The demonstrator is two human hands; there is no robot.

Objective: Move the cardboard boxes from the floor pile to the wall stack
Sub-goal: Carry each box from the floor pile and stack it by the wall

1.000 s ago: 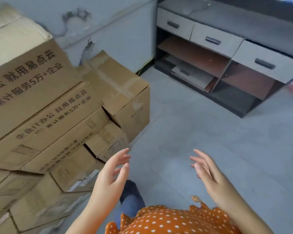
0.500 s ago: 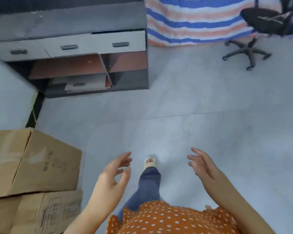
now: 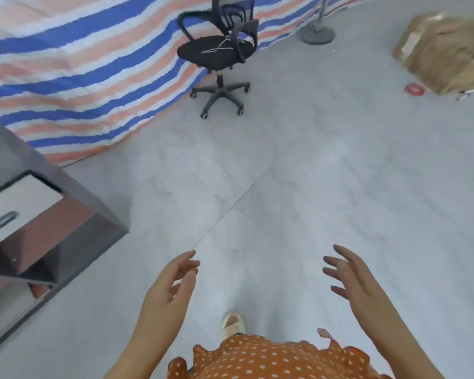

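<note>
Brown cardboard boxes [image 3: 446, 50] lie in a blurred pile on the grey floor at the far upper right. My left hand [image 3: 170, 285] hovers low in the middle of the view, fingers relaxed, holding nothing. My right hand [image 3: 353, 277] is raised beside it with fingers spread, also holding nothing. Both hands are far from the pile. The wall stack is out of view.
A black office chair [image 3: 219, 47] on castors stands ahead, in front of a striped blue, orange and white tarp [image 3: 74, 64]. A grey cabinet [image 3: 39, 214] with a drawer juts in at the left. A round metal stand base [image 3: 316, 34] and a red ring [image 3: 414, 89] lie near the pile.
The view has swung right, away from the wall stack and cabinet, toward the chair and the floor pile. Both hands stay raised with nothing in them.
</note>
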